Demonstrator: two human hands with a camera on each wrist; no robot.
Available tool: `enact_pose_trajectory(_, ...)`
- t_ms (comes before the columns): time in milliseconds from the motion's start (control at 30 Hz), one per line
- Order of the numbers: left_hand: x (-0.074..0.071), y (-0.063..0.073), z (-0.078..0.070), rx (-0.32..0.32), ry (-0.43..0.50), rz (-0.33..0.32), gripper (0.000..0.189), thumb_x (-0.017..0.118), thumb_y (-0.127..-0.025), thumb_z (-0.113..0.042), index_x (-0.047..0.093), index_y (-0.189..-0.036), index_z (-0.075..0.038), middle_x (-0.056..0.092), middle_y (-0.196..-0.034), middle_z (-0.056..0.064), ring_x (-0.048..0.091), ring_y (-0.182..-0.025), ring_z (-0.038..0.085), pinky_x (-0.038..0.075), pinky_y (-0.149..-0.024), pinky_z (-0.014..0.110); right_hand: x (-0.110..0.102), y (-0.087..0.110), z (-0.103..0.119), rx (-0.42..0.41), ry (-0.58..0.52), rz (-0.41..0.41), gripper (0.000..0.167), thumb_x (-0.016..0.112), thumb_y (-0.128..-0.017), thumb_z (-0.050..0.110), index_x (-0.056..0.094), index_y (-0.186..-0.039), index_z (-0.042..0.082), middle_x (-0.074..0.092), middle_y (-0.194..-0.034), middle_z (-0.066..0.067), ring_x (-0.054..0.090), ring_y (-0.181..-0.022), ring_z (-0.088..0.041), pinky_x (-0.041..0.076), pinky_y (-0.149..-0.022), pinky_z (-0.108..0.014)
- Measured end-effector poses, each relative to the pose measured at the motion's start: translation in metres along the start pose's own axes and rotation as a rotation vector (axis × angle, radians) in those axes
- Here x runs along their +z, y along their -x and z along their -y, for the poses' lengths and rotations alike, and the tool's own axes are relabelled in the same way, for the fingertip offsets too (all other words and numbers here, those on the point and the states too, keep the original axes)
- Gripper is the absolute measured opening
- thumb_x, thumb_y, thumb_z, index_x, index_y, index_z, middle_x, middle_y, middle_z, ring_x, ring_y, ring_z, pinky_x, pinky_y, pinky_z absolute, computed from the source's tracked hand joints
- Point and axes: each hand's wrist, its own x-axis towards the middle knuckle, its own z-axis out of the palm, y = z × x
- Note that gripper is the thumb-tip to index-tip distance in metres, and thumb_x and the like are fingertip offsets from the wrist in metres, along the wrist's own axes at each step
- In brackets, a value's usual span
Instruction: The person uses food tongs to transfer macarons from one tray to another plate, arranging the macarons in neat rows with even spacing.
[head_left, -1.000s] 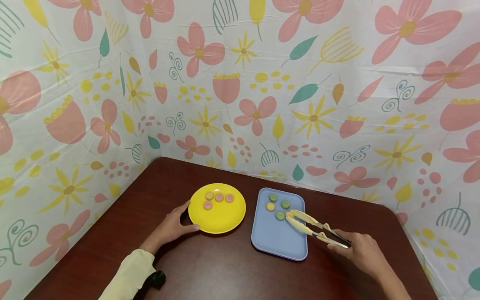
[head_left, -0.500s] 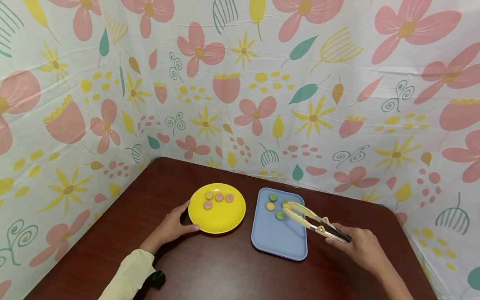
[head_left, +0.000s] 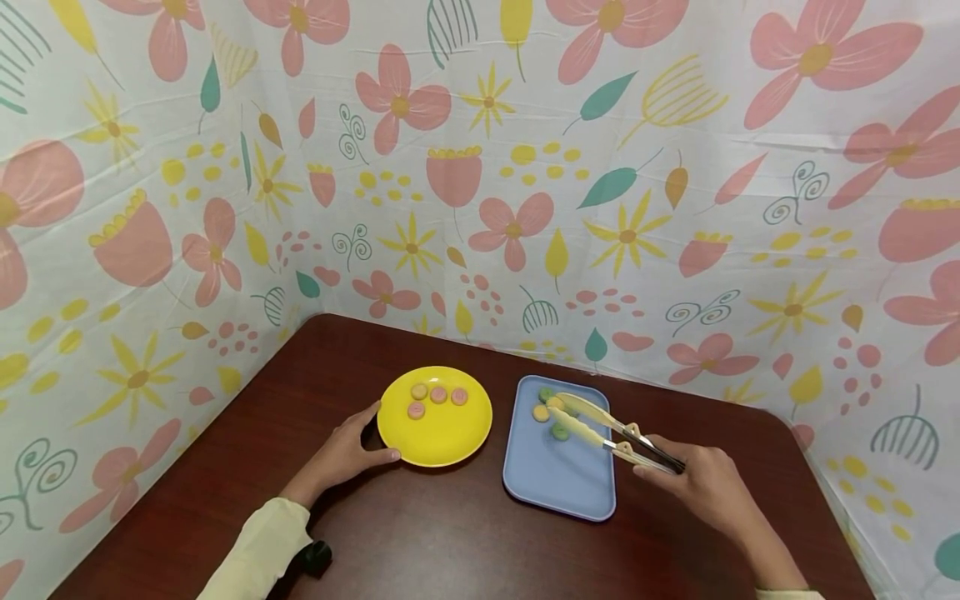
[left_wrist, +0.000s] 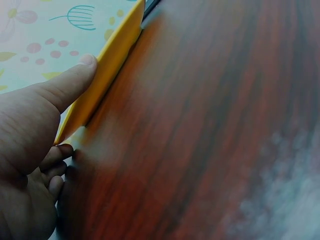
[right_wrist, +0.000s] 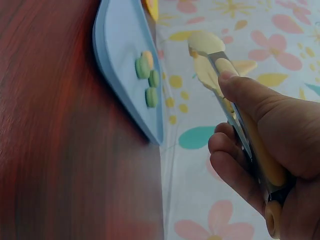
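My left hand (head_left: 347, 450) holds the left rim of a round yellow plate (head_left: 435, 437); in the left wrist view the thumb lies along the plate's edge and the other fingers are partly hidden. On that plate sit several small macarons, pink (head_left: 458, 397) and yellow (head_left: 418, 391). My right hand (head_left: 708, 483) grips cream-tipped tongs (head_left: 585, 432), which reach over a blue tray (head_left: 558, 492). A yellow macaron (head_left: 555, 402) is between the tong tips. Several green macarons (head_left: 560, 431) and another yellow macaron (head_left: 541, 412) lie on the tray, partly covered by the tongs.
Plate and tray stand side by side on a dark brown wooden table (head_left: 420, 533). A flower-patterned sheet (head_left: 480, 233) rises behind and at the left of the table. A black object (head_left: 315, 558) sits by the left wrist.
The tongs and right hand have moved left and toward the back of the tray, carrying the yellow macaron past the green ones. The left hand and plate have stayed put.
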Motion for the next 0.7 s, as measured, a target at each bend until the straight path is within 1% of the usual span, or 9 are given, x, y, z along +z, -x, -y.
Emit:
enact_pose_trajectory(100,0.000,0.000,0.000,-0.004,-0.003,-0.002,0.110,0.082,-0.081,-0.056,0.027,-0.162,-0.006,0.032,-0.164,0.017,0.029,-0.151,0.041,0.031,-0.116,0.063,0.002,-0.005,0.006,0.003,-0.009,0.012,0.047,0.084,-0.084,0.044,0.077,-0.120,0.014,0.051,-0.064,0.015,0.042,-0.062,-0.009,0.034,-0.057,-0.027)
enact_pose_trajectory(200,0.000,0.000,-0.001,-0.004,-0.005,-0.003,0.109,0.083,-0.081,-0.054,0.027,-0.162,-0.007,0.032,-0.164,0.017,0.029,-0.151,0.040,0.031,-0.116,0.063,0.004,-0.010,0.011,-0.009,-0.015,0.008,0.048,0.085,-0.082,0.042,0.078,-0.120,0.014,0.061,-0.071,0.013,0.045,-0.063,-0.009,0.037,-0.058,-0.027)
enact_pose_trajectory(267,0.000,0.000,-0.001,-0.003,-0.004,-0.004,0.109,0.083,-0.082,-0.053,0.027,-0.162,-0.007,0.033,-0.164,0.016,0.029,-0.151,0.040,0.031,-0.116,0.062,0.006,-0.013,0.014,-0.021,-0.026,0.006,0.049,0.086,-0.082,0.040,0.078,-0.120,0.012,0.069,-0.079,0.009,0.048,-0.065,-0.009,0.039,-0.059,-0.027)
enact_pose_trajectory(367,0.000,0.001,-0.002,-0.004,-0.004,-0.004,0.108,0.083,-0.082,-0.052,0.027,-0.162,-0.007,0.032,-0.164,0.016,0.029,-0.151,0.040,0.031,-0.116,0.062,0.008,-0.018,0.020,-0.025,-0.053,0.024,0.053,0.086,-0.082,0.041,0.076,-0.122,0.008,0.073,-0.085,0.005,0.048,-0.064,-0.008,0.039,-0.057,-0.026)
enact_pose_trajectory(433,0.000,0.001,-0.003,-0.008,-0.004,-0.007,0.108,0.083,-0.082,-0.051,0.027,-0.162,-0.007,0.032,-0.164,0.017,0.029,-0.151,0.040,0.031,-0.116,0.063,0.009,-0.023,0.025,-0.022,-0.075,0.043,0.056,0.085,-0.083,0.042,0.075,-0.124,0.005,0.073,-0.084,0.005,0.046,-0.063,-0.007,0.037,-0.055,-0.025)
enact_pose_trajectory(533,0.000,0.001,-0.003,-0.011,-0.007,-0.008,0.108,0.083,-0.082,-0.051,0.027,-0.162,-0.006,0.032,-0.164,0.017,0.029,-0.151,0.040,0.031,-0.116,0.063,0.012,-0.031,0.033,-0.015,-0.104,0.079,0.059,0.084,-0.084,0.043,0.073,-0.127,0.003,0.066,-0.072,0.008,0.043,-0.059,-0.005,0.036,-0.052,-0.023)
enact_pose_trajectory(633,0.000,0.001,-0.003,-0.009,-0.005,-0.011,0.108,0.083,-0.082,-0.051,0.027,-0.162,-0.006,0.032,-0.164,0.017,0.030,-0.151,0.040,0.032,-0.116,0.063,0.016,-0.039,0.041,-0.020,-0.130,0.105,0.060,0.084,-0.084,0.042,0.072,-0.128,0.002,0.060,-0.067,0.011,0.042,-0.056,-0.004,0.037,-0.051,-0.023)
enact_pose_trajectory(700,0.000,0.001,-0.003,-0.008,-0.003,-0.007,0.108,0.083,-0.082,-0.051,0.026,-0.162,-0.007,0.032,-0.164,0.017,0.029,-0.151,0.039,0.032,-0.116,0.062,0.018,-0.044,0.046,-0.028,-0.141,0.120,0.060,0.084,-0.084,0.041,0.071,-0.128,0.002,0.059,-0.066,0.011,0.043,-0.055,-0.004,0.038,-0.050,-0.022)
